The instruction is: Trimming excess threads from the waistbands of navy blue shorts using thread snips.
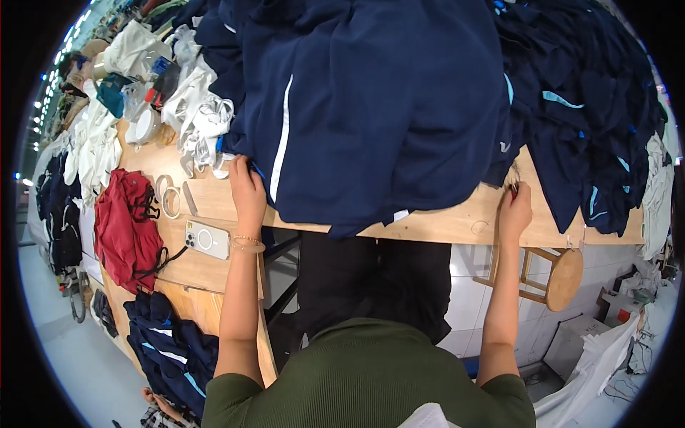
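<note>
Navy garment: spread mid-bench, hem just over front edge; white stripe on its left part.
Left hand: at garment's left edge, near bench front edge; fingers bent, can't tell if gripping cloth.
Right hand: by front edge, right of garment; fingers narrow on small dark-red item, type unclear.
Phone: left of left forearm.
Red bag: bench left edge.
</note>
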The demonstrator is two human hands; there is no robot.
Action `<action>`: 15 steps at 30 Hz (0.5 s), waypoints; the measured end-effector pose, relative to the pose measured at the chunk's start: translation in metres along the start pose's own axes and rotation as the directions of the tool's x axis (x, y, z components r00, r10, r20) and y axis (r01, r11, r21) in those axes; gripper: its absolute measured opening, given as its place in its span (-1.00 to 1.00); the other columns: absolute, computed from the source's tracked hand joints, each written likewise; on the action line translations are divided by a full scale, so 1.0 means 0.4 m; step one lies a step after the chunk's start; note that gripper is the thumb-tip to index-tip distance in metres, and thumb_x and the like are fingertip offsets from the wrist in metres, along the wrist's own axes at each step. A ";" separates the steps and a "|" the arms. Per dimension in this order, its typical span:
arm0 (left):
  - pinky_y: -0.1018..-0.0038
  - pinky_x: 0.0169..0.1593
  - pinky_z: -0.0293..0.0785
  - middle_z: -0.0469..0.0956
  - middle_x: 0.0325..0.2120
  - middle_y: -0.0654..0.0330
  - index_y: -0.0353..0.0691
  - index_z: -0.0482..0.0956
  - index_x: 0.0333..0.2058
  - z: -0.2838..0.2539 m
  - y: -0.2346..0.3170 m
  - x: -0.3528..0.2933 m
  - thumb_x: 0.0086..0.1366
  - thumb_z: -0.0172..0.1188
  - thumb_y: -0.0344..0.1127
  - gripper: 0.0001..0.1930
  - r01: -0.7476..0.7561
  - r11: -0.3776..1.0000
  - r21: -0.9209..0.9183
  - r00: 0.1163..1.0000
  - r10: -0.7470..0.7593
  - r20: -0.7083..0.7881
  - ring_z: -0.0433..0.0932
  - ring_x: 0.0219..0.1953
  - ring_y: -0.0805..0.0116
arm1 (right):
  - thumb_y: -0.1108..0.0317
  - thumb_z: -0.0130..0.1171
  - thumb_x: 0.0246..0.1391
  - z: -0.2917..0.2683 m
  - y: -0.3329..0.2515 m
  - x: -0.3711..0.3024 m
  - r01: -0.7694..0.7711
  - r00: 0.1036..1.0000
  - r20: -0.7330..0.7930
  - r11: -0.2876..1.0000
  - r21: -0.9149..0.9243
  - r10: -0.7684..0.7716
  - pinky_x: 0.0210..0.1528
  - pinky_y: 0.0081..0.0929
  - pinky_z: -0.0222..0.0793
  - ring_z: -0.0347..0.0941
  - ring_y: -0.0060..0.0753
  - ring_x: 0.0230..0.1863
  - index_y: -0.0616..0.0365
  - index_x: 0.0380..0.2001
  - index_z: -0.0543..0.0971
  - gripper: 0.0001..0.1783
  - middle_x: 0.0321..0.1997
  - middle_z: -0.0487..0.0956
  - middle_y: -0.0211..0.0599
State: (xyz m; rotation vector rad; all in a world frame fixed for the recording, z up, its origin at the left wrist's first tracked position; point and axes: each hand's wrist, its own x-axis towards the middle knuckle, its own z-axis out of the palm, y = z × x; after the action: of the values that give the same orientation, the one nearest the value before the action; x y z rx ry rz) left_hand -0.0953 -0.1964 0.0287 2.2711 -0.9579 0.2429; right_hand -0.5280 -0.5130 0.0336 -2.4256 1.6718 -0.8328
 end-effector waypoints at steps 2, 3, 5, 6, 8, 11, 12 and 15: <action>0.14 0.37 0.15 0.32 0.20 -0.25 -0.52 0.24 0.24 0.055 -0.034 -0.013 0.39 -0.06 -0.48 -0.53 0.166 0.986 0.027 0.986 -0.166 -0.018 0.27 0.28 -0.18 | 0.42 0.11 0.19 0.014 0.039 -0.018 -0.059 0.996 0.058 0.992 -0.113 0.065 -0.22 -0.04 0.43 0.54 0.18 -0.21 0.19 -0.16 0.46 -0.84 -0.18 0.60 -0.02; 0.18 0.41 0.08 0.26 0.28 -0.22 -0.50 0.18 0.30 0.079 -0.086 -0.051 0.42 -0.07 -0.43 -0.49 0.249 0.968 -0.015 0.968 -0.249 -0.020 0.21 0.33 -0.14 | 0.44 0.11 0.18 0.007 0.031 -0.027 -0.047 0.993 0.099 0.991 -0.126 0.060 -0.22 -0.02 0.41 0.53 0.17 -0.19 0.19 -0.18 0.44 -0.84 -0.22 0.58 0.00; 0.24 0.48 -0.04 0.14 0.39 -0.14 -0.45 0.09 0.38 0.091 -0.157 -0.114 0.49 -0.11 -0.34 -0.43 0.418 0.897 -0.140 0.906 -0.424 -0.012 0.11 0.42 -0.05 | 0.47 0.12 0.16 0.012 0.033 -0.054 -0.063 0.991 0.109 0.987 -0.147 0.079 -0.23 -0.02 0.40 0.52 0.17 -0.20 0.20 -0.18 0.45 -0.84 -0.24 0.56 0.02; 0.28 0.50 -0.10 0.08 0.43 -0.10 -0.44 0.06 0.41 0.086 -0.175 -0.140 0.52 -0.14 -0.29 -0.42 0.504 0.836 -0.218 0.857 -0.515 0.007 0.06 0.45 0.01 | 0.49 0.12 0.15 0.012 0.042 -0.069 -0.041 0.991 0.122 0.988 -0.146 0.059 -0.23 -0.02 0.39 0.51 0.19 -0.23 0.21 -0.20 0.45 -0.85 -0.28 0.54 0.02; 0.31 0.49 -0.12 0.06 0.44 -0.05 -0.42 0.07 0.41 0.064 -0.189 -0.195 0.55 -0.21 -0.22 -0.44 0.555 0.774 -0.304 0.813 -0.583 0.000 0.03 0.47 0.06 | 0.52 0.13 0.08 0.001 0.027 -0.084 -0.035 0.987 0.151 0.992 -0.120 0.053 -0.24 -0.04 0.38 0.49 0.18 -0.25 0.21 -0.22 0.46 -0.83 -0.30 0.51 0.01; 0.28 0.51 -0.16 0.05 0.44 -0.07 -0.42 0.07 0.40 0.058 -0.107 -0.135 0.57 -0.26 -0.16 -0.42 0.617 0.718 -0.322 0.757 -0.653 -0.005 -0.01 0.48 0.04 | 0.58 0.09 -0.01 -0.026 0.026 -0.088 -0.053 0.974 0.211 0.988 -0.146 0.084 -0.20 -0.06 0.33 0.41 0.16 -0.26 0.28 -0.23 0.45 -0.79 -0.32 0.46 0.02; 0.28 0.51 -0.16 0.05 0.44 -0.07 -0.42 0.07 0.40 0.074 -0.096 -0.124 0.57 -0.26 -0.16 -0.42 0.612 0.731 -0.302 0.768 -0.641 0.005 -0.01 0.48 0.04 | 0.60 0.06 -0.04 -0.030 0.022 -0.082 -0.047 0.976 0.208 0.992 -0.113 0.070 -0.21 -0.08 0.33 0.41 0.13 -0.27 0.29 -0.24 0.45 -0.77 -0.33 0.46 0.00; 0.28 0.51 -0.16 0.05 0.44 -0.07 -0.42 0.07 0.40 0.066 -0.092 -0.157 0.57 -0.26 -0.16 -0.42 0.606 0.762 -0.228 0.790 -0.610 0.058 -0.01 0.48 0.04 | 0.61 0.03 -0.09 -0.027 0.038 -0.079 -0.074 0.976 0.200 0.996 -0.046 0.082 -0.20 -0.14 0.36 0.42 0.06 -0.29 0.30 -0.22 0.46 -0.73 -0.32 0.47 -0.03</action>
State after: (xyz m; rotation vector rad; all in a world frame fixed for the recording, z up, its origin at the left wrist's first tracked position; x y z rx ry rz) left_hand -0.1167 -0.1579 -0.0350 2.2143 -0.1739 -0.1325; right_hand -0.5542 -0.4885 0.0250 -2.3596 1.7074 -0.5293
